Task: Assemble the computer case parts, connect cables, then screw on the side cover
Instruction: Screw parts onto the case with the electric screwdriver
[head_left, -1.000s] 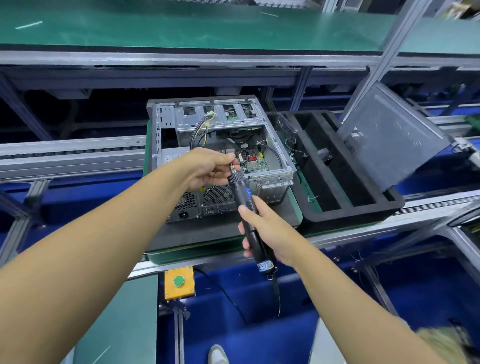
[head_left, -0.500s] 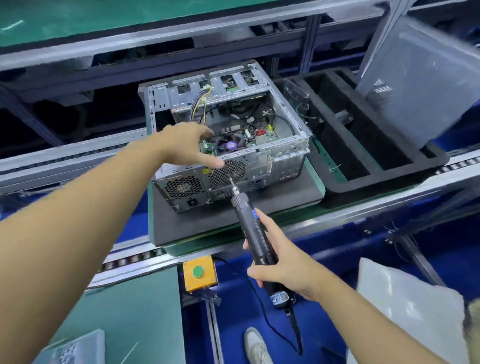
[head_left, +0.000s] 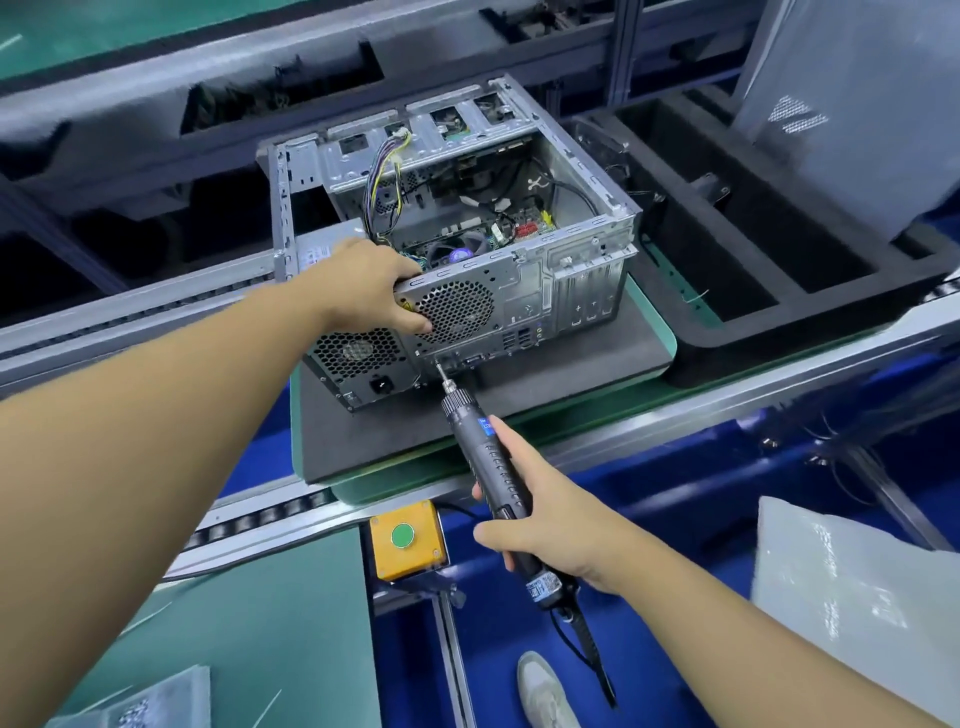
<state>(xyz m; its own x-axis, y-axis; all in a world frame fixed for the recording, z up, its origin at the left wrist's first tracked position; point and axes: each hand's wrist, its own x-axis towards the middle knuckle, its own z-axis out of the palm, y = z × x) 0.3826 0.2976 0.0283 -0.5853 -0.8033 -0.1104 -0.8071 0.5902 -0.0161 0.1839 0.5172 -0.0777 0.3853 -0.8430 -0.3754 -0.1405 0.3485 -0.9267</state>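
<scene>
1. Found right grip (head_left: 545, 525) clamped round the rear half of the electric screwdriver (head_left: 480, 441), with bit tip set against the rear panel of the computer case (head_left: 571, 270), just below the round fan grille.
2. Found left grip (head_left: 374, 293) clamped over the upper rear edge of the case, beside that grille.
3. Located case lying on its side on a dark foam pad (head_left: 613, 353) on the counter (head_left: 753, 397), open face up, with no cover fitted and cables and board exposed.
4. Judged case heavy and rigid, being sheet steel: unlikely to flex, but liable to slide on the pad under driver thrust. Advise holding by the folded frame rims. Beware thin stamped edges, possibly sharp. Keep off the loose wire bundle (head_left: 387, 176) and the board, both judged fragile.
5. Noted side cover (head_left: 857, 114) leaning in the black foam tray (head_left: 753, 291), beyond and right of the case, apart from it. Judged light, thin and springy. Recommend lifting by both long edges.
</scene>
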